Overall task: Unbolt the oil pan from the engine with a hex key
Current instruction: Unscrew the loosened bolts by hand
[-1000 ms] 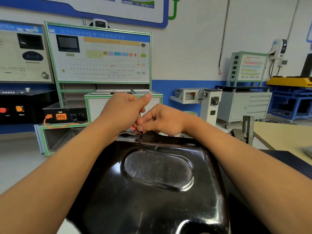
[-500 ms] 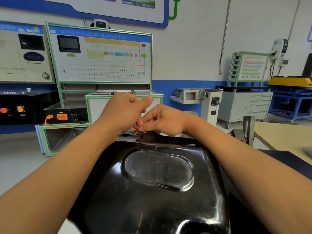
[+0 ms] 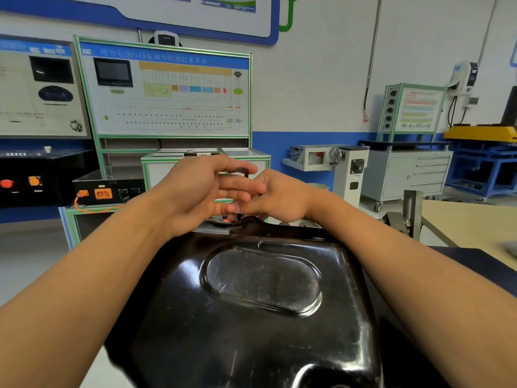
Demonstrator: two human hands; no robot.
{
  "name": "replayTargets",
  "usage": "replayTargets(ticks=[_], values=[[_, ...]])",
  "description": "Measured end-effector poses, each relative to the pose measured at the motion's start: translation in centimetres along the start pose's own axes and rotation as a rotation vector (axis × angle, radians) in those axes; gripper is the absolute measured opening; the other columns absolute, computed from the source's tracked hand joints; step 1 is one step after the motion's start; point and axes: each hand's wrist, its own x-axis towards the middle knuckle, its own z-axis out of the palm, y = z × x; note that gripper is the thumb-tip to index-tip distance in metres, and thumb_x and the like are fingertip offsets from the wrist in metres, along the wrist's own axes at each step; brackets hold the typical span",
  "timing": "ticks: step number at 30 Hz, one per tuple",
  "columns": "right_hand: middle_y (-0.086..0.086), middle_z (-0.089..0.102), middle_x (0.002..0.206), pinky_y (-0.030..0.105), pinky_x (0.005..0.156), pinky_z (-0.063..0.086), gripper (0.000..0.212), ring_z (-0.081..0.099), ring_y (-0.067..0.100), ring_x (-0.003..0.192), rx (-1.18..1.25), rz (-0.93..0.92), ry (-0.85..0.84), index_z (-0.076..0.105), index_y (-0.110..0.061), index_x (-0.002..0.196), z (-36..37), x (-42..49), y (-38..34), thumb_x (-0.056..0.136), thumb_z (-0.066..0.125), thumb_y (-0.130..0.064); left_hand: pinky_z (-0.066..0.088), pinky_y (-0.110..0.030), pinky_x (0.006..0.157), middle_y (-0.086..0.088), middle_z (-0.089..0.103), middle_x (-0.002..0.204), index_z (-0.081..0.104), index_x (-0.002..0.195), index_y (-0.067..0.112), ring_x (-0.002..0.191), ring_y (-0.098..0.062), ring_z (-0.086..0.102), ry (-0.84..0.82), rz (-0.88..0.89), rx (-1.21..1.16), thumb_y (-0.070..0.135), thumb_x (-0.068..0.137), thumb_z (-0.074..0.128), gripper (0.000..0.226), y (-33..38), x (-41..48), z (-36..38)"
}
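The black glossy oil pan (image 3: 179,317) fills the lower middle of the view, its oval recess facing up. At its far edge a dark L-shaped hex key (image 3: 242,171) stands upright, its lower end at the pan's flange. My left hand (image 3: 195,194) reaches in from the left with fingers stretched out straight across the key, whose bent top shows between them. My right hand (image 3: 282,201) comes from the right, fingers curled and pinching the key's shaft low down. The bolt itself is hidden behind the fingers.
A wooden workbench (image 3: 470,222) with a metal bracket (image 3: 409,217) lies to the right. Beyond the pan stand a green-framed training panel (image 3: 165,93), a black box with orange connectors (image 3: 106,191) and a grey tool cabinet (image 3: 405,169).
My left hand has opened from a closed fist into straight fingers and lifted slightly, which uncovers the key's bent top. My right hand stays at the key's lower shaft.
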Motion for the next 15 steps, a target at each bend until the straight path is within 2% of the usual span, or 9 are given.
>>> replayTargets(ticks=[2,4,6,7,8,10,11,13,15], values=[[-0.004,0.068,0.062,0.025,0.062,0.044,0.021,0.046,0.013,0.060,0.014,-0.004,-0.023,0.074,-0.019,0.075,-0.1,-0.2,-0.2,0.095,0.069,-0.015,0.045,-0.031,0.062,-0.018,0.076,0.099,0.067,0.116,0.006,0.073,-0.017,0.060,-0.034,0.012,0.028,0.021,0.101,0.048,0.028,-0.1,0.0,0.0],[-0.014,0.061,0.054,0.023,0.059,0.045,0.031,0.046,0.008,0.055,0.022,-0.013,-0.039,0.068,-0.022,0.066,-0.2,-0.3,-0.2,0.094,0.068,-0.010,0.043,-0.032,0.067,-0.017,0.076,0.104,0.067,0.119,0.006,0.075,-0.016,0.060,-0.063,0.017,0.037,0.020,0.101,0.050,0.028,-0.2,0.0,-0.1],[0.004,0.059,0.061,0.031,0.064,0.045,0.025,0.047,0.021,0.061,0.012,-0.003,-0.019,0.068,-0.006,0.069,-0.1,-0.2,0.0,0.094,0.069,-0.007,0.044,-0.030,0.067,-0.014,0.076,0.103,0.069,0.117,0.008,0.076,-0.014,0.060,-0.071,0.023,0.070,0.022,0.098,0.057,0.026,-0.4,0.1,-0.2],[0.010,0.057,0.064,0.032,0.066,0.045,0.023,0.047,0.023,0.064,0.004,-0.004,-0.016,0.066,0.006,0.075,-0.1,-0.2,0.1,0.094,0.069,-0.007,0.045,-0.028,0.064,-0.011,0.077,0.099,0.070,0.113,0.009,0.074,-0.013,0.059,-0.061,0.033,0.106,0.026,0.093,0.062,0.027,-0.6,0.1,-0.2],[0.007,0.057,0.063,0.026,0.065,0.046,0.024,0.049,0.018,0.063,-0.002,-0.012,-0.013,0.062,0.011,0.078,0.0,-0.2,0.1,0.094,0.068,-0.005,0.045,-0.026,0.060,-0.009,0.077,0.092,0.071,0.106,0.010,0.071,-0.012,0.059,-0.042,0.048,0.154,0.030,0.087,0.067,0.028,-0.7,0.1,0.0],[-0.005,0.059,0.061,0.010,0.061,0.042,0.023,0.050,0.001,0.057,-0.012,-0.041,-0.022,0.058,0.004,0.074,0.1,-0.2,0.0,0.095,0.066,-0.001,0.043,-0.018,0.048,-0.006,0.073,0.074,0.071,0.089,0.012,0.059,-0.009,0.057,0.034,0.100,0.256,0.037,0.078,0.074,0.027,-0.8,0.1,0.4],[0.002,0.060,0.065,0.010,0.060,0.041,0.023,0.049,0.001,0.058,-0.020,-0.045,-0.037,0.059,0.002,0.073,0.2,-0.2,-0.2,0.095,0.065,-0.002,0.042,-0.016,0.043,-0.005,0.070,0.064,0.068,0.081,0.013,0.053,-0.008,0.056,0.089,0.130,0.296,0.040,0.076,0.075,0.028,-0.8,0.2,0.6],[0.022,0.056,0.070,0.022,0.064,0.039,0.022,0.044,0.016,0.063,-0.051,-0.028,-0.050,0.069,0.006,0.083,0.2,0.0,-0.3,0.096,0.067,-0.012,0.038,-0.014,0.039,-0.002,0.063,0.049,0.061,0.073,0.011,0.041,-0.005,0.052,0.193,0.175,0.375,0.045,0.081,0.074,0.037,-0.9,0.4,0.8],[0.021,0.057,0.069,0.029,0.067,0.038,0.024,0.042,0.022,0.066,-0.046,-0.010,-0.029,0.077,0.002,0.096,0.2,0.2,-0.1,0.095,0.069,-0.020,0.039,-0.018,0.044,0.000,0.057,0.042,0.059,0.075,0.009,0.036,-0.003,0.048,0.270,0.194,0.467,0.051,0.089,0.067,0.045,-1.0,0.6,0.9]])
